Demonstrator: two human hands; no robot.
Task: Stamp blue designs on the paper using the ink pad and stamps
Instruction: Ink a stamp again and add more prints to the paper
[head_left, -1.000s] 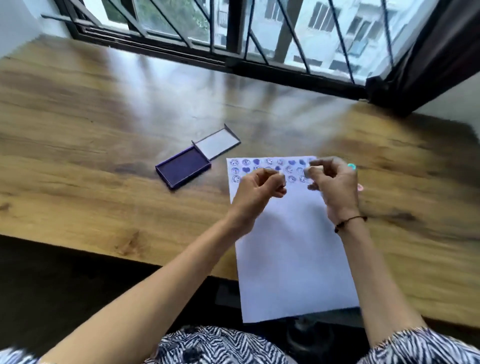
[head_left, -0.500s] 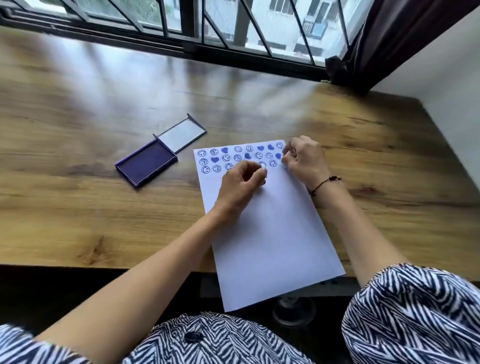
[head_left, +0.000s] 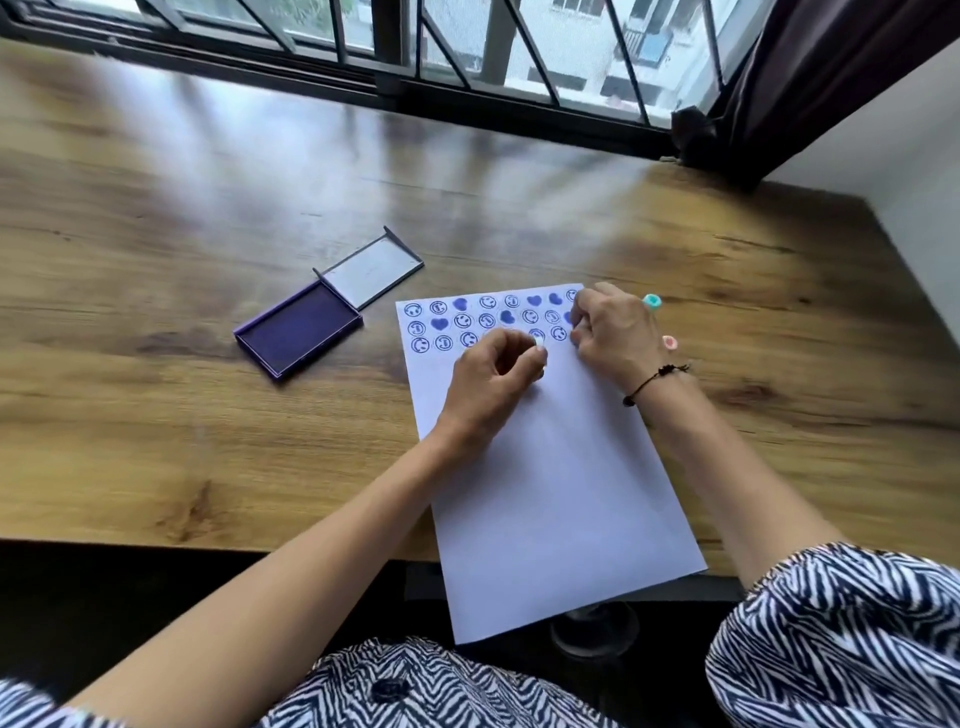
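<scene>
A white sheet of paper (head_left: 550, 483) lies on the wooden table, its near end past the table edge. Its top carries three rows of blue smiley and heart prints (head_left: 485, 318). My left hand (head_left: 491, 382) rests on the paper below the third row, fingers pinched on a small white stamp (head_left: 538, 339). My right hand (head_left: 610, 330) sits curled at the paper's top right corner, pressing there; whether it holds a stamp is hidden. An open ink pad (head_left: 298, 335) with a dark blue pad lies left of the paper, lid (head_left: 371, 273) flipped back.
Two small stamps lie just right of my right hand: a teal one (head_left: 651, 301) and a pink one (head_left: 670, 342). A barred window runs along the table's far edge, with a dark curtain (head_left: 810, 78) and a white wall at the right.
The camera view has swung left and come closer. My left hand has settled lower onto the third row of prints. My right hand stays at the paper's top right corner.
</scene>
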